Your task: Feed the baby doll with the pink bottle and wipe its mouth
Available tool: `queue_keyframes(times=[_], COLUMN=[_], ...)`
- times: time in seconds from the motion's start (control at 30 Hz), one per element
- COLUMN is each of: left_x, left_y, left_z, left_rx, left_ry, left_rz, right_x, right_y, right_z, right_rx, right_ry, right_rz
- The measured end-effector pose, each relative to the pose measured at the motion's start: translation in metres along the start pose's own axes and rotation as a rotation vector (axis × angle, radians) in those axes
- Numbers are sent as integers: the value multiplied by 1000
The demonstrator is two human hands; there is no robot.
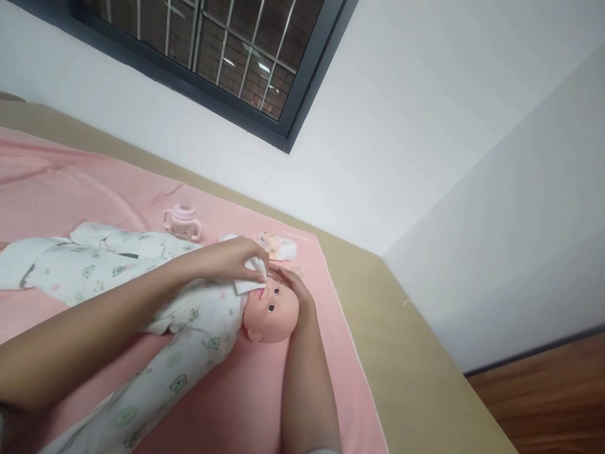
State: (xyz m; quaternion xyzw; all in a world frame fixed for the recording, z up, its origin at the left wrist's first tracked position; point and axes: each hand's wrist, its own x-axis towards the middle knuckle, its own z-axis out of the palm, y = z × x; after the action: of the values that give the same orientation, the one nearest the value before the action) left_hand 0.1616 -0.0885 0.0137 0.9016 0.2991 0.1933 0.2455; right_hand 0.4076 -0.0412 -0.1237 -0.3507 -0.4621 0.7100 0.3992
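A baby doll (269, 318) in white clothes printed with green animals lies on its back on a pink cloth (246, 391). My left hand (231, 260) reaches across its body, thumb and fingers pinched on a folded white tissue (248, 280). The tissue touches the doll's face beside its mouth. Cupped around the far side of the doll's head is my right hand (295, 285), its fingertips partly hidden behind my left hand.
A pink two-handled baby bottle (183, 221) stands upright beyond the doll. Near its head lies a small white and orange packet (278, 246). The pink cloth covers a tan bed surface (378, 328) against a white wall, under a barred window (236, 57).
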Motion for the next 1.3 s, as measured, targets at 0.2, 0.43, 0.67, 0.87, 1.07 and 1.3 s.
queue_keyframes(times=[0.2, 0.43, 0.67, 0.87, 1.07, 1.3], left_x=[-1, 1, 1, 2, 2, 2], left_y=[7, 5, 7, 1, 0, -2], left_z=[-4, 10, 10, 11, 5, 2], left_rx=[-33, -9, 30, 68, 90, 111], left_ry=[-102, -152, -145, -140, -124, -134], left_rz=[-30, -81, -101, -116, -102, -110], right_x=[-7, -10, -8, -6, -6, -8], right_y=[-2, -7, -6, -3, -3, -4], right_z=[9, 16, 14, 9, 10, 12], right_rx=[-23, -60, -67, -68, -75, -73], right_ry=[13, 29, 45, 26, 29, 48], right_rz=[-38, -33, -44, -46, -58, -66])
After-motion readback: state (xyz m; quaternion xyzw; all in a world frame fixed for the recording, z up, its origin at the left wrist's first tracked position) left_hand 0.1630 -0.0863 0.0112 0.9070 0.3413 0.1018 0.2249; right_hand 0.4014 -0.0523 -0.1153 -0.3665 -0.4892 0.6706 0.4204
